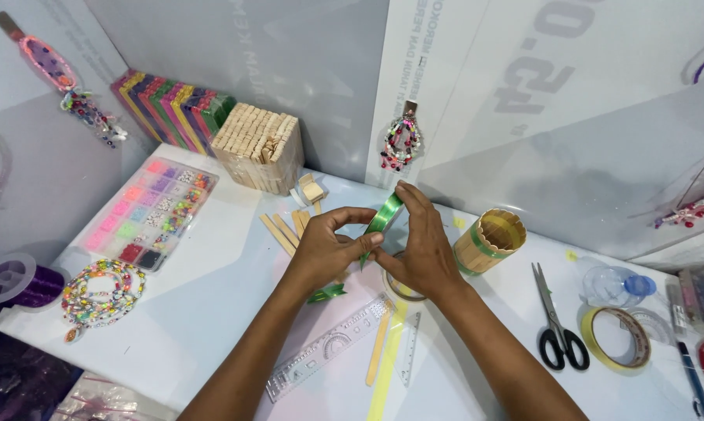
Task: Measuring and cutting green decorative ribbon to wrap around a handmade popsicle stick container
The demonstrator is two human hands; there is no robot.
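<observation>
Clear ruler (329,348) nearest; both hands pinch green ribbon (384,218); bead box (151,211) holds sorted coloured beads.

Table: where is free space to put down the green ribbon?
Bare table lies between the bead box, the bead necklace and the left hand. Crowded: around the scissors, tape roll and stick cup.

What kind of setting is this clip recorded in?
Most likely a small craft or hobby workstation: a compartmented bead box, stacked wooden sticks and beaded pieces hung on the wall. Both hands, left hand and right hand, hold green ribbon.
</observation>
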